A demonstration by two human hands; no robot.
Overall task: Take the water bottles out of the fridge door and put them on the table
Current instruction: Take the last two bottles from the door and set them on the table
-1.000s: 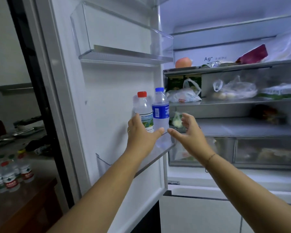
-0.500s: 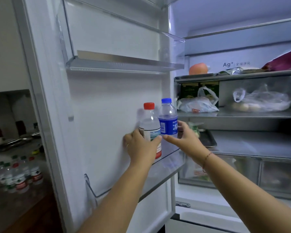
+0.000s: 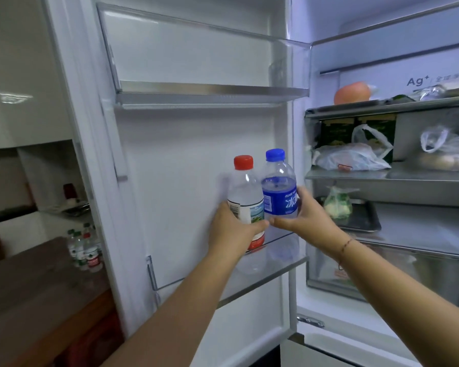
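**Both hands on the last two bottles in the fridge door**

So the fridge door [image 3: 170, 181] is swung wide open and everything here is relative to its lower clear bin [image 3: 249, 276]. Two water bottles stand upright side by side in that bin, right at its inner end, nearest the fridge body, and they're touching each other.

The left hand [image 3: 231, 234] is wrapped around the red-cap bottle [image 3: 245, 197], with the thumb curled across the front of the label. The fingers go behind, so I can't see them, but it looks like a closed grasp on the bottle body. The right hand [image 3: 306, 215] is closed around the blue-cap bottle [image 3: 278, 192], thumb under the blue label and fingers round the far side. There's a thin bracelet [image 3: 345, 246] on that wrist.

I honestly can't tell if the bottle bottoms are sitting in the bin or are a hair off it; the clear wall blurs that part.

The upper door bin [image 3: 210, 94] is directly above. Off to the left of the door, lower down, there's the wooden table [image 3: 32, 282] with a bunch of bottles [image 3: 86, 250] standing on it, near the door's edge. Right of the door are the fridge shelves [image 3: 382, 176] with plastic bags [image 3: 350, 157] and a metal tray [image 3: 361, 221].
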